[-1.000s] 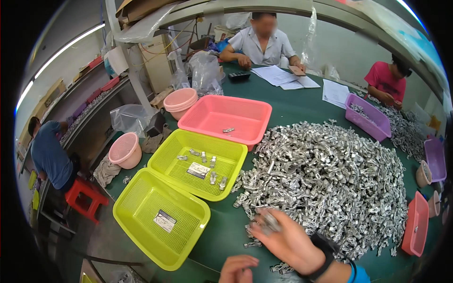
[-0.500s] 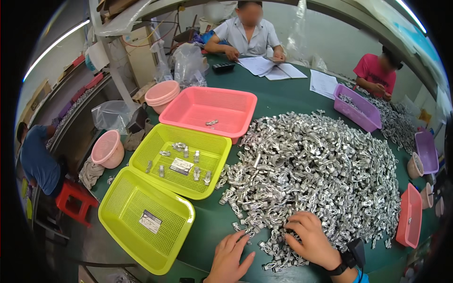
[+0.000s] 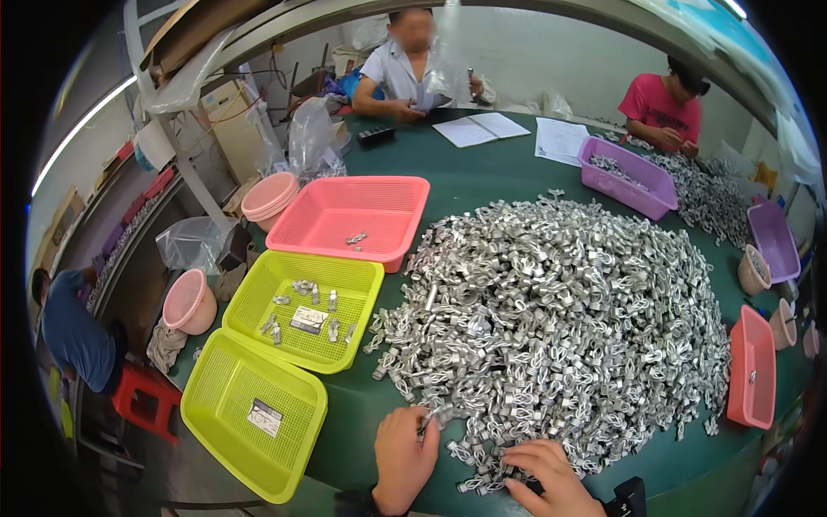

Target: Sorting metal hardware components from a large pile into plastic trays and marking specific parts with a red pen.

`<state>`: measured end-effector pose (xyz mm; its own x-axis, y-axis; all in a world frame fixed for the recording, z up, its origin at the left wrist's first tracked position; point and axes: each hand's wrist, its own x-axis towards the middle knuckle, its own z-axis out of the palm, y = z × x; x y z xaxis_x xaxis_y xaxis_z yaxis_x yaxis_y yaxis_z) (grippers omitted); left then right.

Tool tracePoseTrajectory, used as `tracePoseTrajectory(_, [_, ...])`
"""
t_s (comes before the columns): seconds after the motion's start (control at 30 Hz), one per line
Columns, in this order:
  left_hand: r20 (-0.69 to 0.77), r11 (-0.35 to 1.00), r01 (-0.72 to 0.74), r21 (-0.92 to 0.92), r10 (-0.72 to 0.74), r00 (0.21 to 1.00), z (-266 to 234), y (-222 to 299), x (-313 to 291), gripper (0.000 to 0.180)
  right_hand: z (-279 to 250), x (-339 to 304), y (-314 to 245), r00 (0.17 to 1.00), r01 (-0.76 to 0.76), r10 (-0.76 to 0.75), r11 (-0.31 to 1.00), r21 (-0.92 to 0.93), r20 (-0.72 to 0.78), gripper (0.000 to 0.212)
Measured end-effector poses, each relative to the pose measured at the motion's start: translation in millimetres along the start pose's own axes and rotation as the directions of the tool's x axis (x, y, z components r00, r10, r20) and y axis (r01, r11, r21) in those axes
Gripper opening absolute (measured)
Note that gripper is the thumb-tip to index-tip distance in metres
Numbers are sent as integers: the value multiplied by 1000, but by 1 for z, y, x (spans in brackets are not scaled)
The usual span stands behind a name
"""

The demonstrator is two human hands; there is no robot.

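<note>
A large heap of small silver metal fittings (image 3: 560, 327), each with a loop and a short barrel end, covers the middle of the green table. At its near left edge my left hand (image 3: 403, 457) is closed, with a metal fitting (image 3: 424, 422) between thumb and fingers. My right hand (image 3: 551, 481) rests at the near edge of the heap, thumb and fingers apart, its fingertips touching loose fittings. Left of the heap stands a yellow-green basket (image 3: 372, 314) holding several fittings and a label card. Nearer me is another yellow-green basket (image 3: 314, 414) with only a card inside.
Behind the green baskets sits a pink basket (image 3: 413, 207) with a few fittings. A purple basket (image 3: 633, 185), a red-pink tray (image 3: 752, 345) and small pink tubs line the right. Two people sit across the table near papers (image 3: 481, 129); another is at left by a red stool (image 3: 146, 392).
My left hand has gone from spread fingers to closed on a fitting. My right hand has drawn back to the heap's near edge. The person opposite has lifted a paper. The view has shifted.
</note>
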<state>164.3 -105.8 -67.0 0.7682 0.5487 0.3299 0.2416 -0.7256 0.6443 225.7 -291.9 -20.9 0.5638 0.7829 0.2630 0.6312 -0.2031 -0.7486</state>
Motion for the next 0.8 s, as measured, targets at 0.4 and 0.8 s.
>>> tracePoseTrajectory(0.4, [424, 488, 460, -742, -190, 885, -18, 39, -27, 14, 33, -4, -2, 929, -301, 317, 348, 888, 190, 26])
tracePoseTrajectory(0.8, [312, 729, 52, -682, 226, 923, -28, 48, -22, 22, 36, -9, 8, 899, -356, 332, 172, 919, 286, 21])
